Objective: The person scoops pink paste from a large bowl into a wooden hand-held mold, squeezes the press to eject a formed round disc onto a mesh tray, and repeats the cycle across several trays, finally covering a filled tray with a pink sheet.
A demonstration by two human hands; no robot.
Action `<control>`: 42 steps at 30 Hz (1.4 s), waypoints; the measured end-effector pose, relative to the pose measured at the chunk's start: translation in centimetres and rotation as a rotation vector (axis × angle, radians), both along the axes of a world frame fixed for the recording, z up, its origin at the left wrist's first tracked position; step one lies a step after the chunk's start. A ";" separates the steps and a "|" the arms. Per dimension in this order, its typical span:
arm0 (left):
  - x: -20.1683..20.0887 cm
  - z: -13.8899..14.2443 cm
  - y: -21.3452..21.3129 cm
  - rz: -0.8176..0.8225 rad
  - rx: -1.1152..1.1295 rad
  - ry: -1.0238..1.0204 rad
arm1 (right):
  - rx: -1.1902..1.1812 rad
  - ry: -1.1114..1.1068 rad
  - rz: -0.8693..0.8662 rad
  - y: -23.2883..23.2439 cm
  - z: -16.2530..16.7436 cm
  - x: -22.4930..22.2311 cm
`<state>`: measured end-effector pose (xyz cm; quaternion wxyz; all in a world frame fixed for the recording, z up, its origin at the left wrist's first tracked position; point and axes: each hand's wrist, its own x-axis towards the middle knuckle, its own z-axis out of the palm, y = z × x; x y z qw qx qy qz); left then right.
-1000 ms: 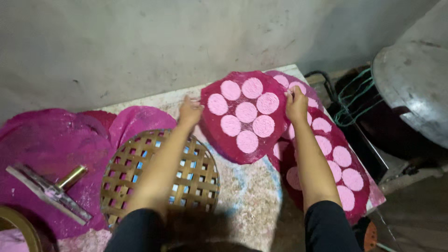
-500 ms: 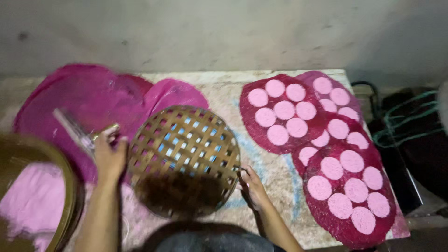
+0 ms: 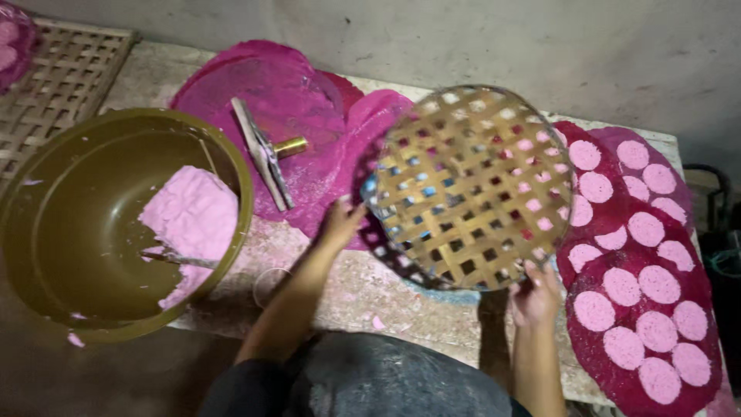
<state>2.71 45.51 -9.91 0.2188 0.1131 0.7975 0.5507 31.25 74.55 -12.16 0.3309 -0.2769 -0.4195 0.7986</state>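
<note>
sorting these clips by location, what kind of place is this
Probably a small home food workshop: a rough stone-like table against a bare wall, a large bowl of pink dough, and woven trays lined with pink discs.

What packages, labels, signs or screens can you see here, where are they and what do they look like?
None in view. There is only a round woven bamboo tray held up between the left hand and right hand, an olive bowl of pink dough, and magenta mats with pink discs.

Single head cam, close, looks steeply down over the pink-stained stone tabletop (image 3: 363,289), facing the grey wall behind it.
</note>
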 end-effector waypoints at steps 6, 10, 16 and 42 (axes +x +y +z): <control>-1.7 0.8 3.9 0.035 -0.150 0.374 | -0.024 0.065 -0.133 -3.5 0.6 3.6; -0.2 -1.5 2.6 -0.026 -0.102 0.397 | -0.002 -0.002 -0.114 -5.7 -0.6 5.6; 3.5 -1.7 -3.0 -0.204 -0.007 0.304 | -0.133 -0.043 -0.041 -9.1 -2.7 6.6; 0.7 0.5 -11.4 -0.471 -0.344 0.952 | -0.130 -0.133 0.057 -13.2 0.8 4.7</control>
